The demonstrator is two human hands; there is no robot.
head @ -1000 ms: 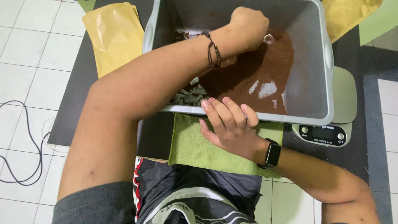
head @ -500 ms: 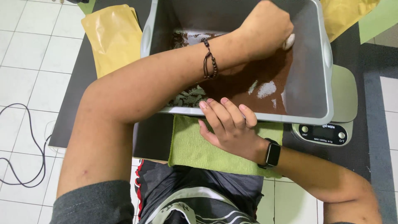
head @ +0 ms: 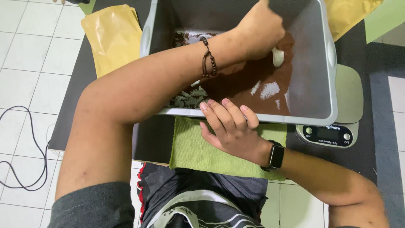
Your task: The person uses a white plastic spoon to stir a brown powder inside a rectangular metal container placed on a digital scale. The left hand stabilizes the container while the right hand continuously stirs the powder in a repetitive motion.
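A grey plastic tub (head: pixel 325 80) stands on a dark table and holds brown powder (head: pixel 253 84), white grains (head: pixel 268 89) and grey-green dried leaves (head: pixel 185 100). My left hand (head: pixel 261 31) reaches across into the tub, closed around a small white scoop (head: pixel 277 57) whose tip touches the brown powder. My right hand (head: pixel 230 124) lies flat with its fingers on the tub's near rim and its palm over a green cloth (head: pixel 198 150). A bead bracelet is on my left wrist and a black watch on my right.
A digital kitchen scale (head: pixel 333 134) sits under the tub's right end. Yellow pouches lie at the far left (head: pixel 112 36) and far right (head: pixel 348 14). A black cable (head: pixel 19 169) loops on the white tiled floor at the left.
My left hand has shifted a little to the right inside the tub and lowered the white scoop to the brown powder. My right hand has stayed on the rim.
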